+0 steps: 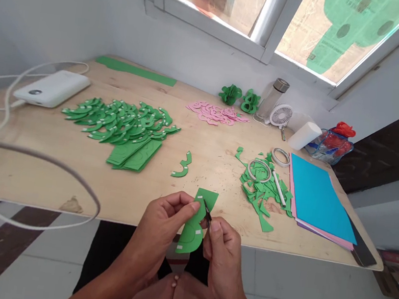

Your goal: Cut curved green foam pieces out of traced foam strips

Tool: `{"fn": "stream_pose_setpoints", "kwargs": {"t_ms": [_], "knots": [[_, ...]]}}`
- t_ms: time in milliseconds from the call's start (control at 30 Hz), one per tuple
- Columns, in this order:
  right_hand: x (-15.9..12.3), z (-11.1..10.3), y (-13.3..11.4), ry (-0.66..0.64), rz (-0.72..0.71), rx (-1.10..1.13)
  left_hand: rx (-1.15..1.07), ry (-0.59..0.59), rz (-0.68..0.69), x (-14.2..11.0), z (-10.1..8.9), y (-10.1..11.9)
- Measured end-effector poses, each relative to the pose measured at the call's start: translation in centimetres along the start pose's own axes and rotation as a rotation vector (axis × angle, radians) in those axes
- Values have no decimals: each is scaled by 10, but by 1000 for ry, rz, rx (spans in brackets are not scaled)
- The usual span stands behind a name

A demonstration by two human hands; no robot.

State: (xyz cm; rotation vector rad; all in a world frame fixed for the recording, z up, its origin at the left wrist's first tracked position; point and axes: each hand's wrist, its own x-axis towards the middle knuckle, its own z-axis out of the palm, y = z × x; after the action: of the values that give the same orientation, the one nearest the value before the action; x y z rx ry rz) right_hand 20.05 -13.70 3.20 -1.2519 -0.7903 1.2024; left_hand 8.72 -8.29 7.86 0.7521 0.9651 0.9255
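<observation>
Between thumb and fingers, my left hand [164, 219] pinches a green paper piece [193, 235] with a curved outline drawn on it and small white tape bits. My right hand [221, 244] is closed around small dark scissors [207, 212], whose blades meet the paper near its upper part. The right edge of the paper is cut in a curve lower down; its top is still straight-edged. On the table just beyond lies a cut curvy green piece [183, 167]. To the left, a big heap of such green pieces [114, 120] sits behind stacked green rectangles [135, 154].
Green scraps [260, 190] lie at right with tape rolls [280, 157] and a white pen [278, 188]. Coloured sheets [320, 201] cover the right end. Pink cutouts [215, 113], a bottle [272, 100] and a small fan [280, 115] stand behind. A white cable [5, 107] loops at left.
</observation>
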Motion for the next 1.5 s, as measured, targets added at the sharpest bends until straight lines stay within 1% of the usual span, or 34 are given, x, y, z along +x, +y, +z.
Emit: {"fn": "stream_pose_setpoints", "kwargs": {"t_ms": [200, 400, 667, 967, 1200, 1500], "knots": [[1, 0, 2, 15, 4, -19, 1, 26, 19, 3, -2, -1], [1, -1, 4, 8, 17, -30, -27, 43, 81, 7, -2, 0], [3, -1, 4, -2, 7, -39, 25, 59, 69, 11, -1, 2], [5, 1, 0, -8, -9, -41, 66, 45, 69, 10, -3, 4], [3, 1, 1, -2, -8, -32, 60, 43, 80, 10, -4, 2], [5, -5, 1, -22, 4, -43, 127, -18, 39, 10, -5, 8]]}}
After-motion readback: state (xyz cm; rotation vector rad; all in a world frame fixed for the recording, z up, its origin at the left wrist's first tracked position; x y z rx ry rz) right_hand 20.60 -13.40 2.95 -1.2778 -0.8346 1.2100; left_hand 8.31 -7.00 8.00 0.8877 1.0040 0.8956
